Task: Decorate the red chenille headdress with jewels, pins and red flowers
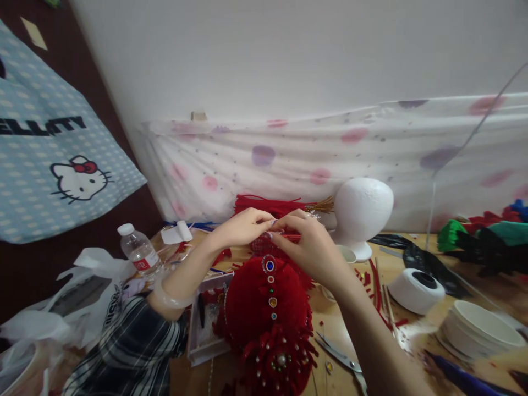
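Note:
My left hand [248,225] and my right hand [304,235] meet fingertip to fingertip at the centre of the view, both closed in a pinch. Whatever they pinch is too small to make out. Just below them is a rounded red velvet headpiece [247,300], with a row of coloured gems [273,302] down its middle. A red flower [281,360] with pearl-like beads sits at its near side. Behind my fingers lies a bundle of red strips [268,205], partly hidden by the hands.
A white foam head [363,212] stands at the back right. Scissors [342,357] lie right of the headpiece, a white tray [210,352] left of it. A water bottle [140,253] stands farther left. At right are a white spool [416,291] and stacked white bowls [480,330].

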A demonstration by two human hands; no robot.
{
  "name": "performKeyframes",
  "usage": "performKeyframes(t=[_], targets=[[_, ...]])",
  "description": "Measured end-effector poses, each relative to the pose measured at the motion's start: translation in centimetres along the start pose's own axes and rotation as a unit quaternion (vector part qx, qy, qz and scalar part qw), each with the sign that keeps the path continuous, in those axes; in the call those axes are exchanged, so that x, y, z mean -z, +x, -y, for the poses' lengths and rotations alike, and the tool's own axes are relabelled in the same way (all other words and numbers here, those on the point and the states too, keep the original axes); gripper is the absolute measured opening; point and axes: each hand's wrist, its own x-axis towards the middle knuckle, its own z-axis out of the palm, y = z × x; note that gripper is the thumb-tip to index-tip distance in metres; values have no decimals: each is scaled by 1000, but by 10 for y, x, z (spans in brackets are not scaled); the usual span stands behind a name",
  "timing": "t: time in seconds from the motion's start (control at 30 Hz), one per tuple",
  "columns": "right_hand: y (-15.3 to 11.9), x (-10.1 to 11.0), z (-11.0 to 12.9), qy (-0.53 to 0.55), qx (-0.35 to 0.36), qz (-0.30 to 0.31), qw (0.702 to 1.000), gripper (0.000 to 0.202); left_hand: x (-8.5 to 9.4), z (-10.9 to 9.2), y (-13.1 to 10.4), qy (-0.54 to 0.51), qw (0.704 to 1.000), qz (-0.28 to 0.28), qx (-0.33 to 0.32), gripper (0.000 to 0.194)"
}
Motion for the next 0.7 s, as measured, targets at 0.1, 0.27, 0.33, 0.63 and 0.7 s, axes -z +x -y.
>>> performKeyframes(t=[0.1,0.27,0.33,0.63,0.7], targets=[[-1,-7,4,-32,-5,14,999,8,-1,4,-3,-18,1000,-6,10,30],[-2,-10,9,-75,-5,26,997,6,5,1,-10,-41,999,-27,12,41],[-2,-9,10,-68,3,32,997,12,7,-1,-12,-41,999,-28,8,36],[-4,2,-1,43,-71,66,994,12,12,-7,-21,-46,999,-23,4,13],[-3,1,-7,109,-91,86,986,13,12,-14,-27,-26,999,-23,-1,11]])
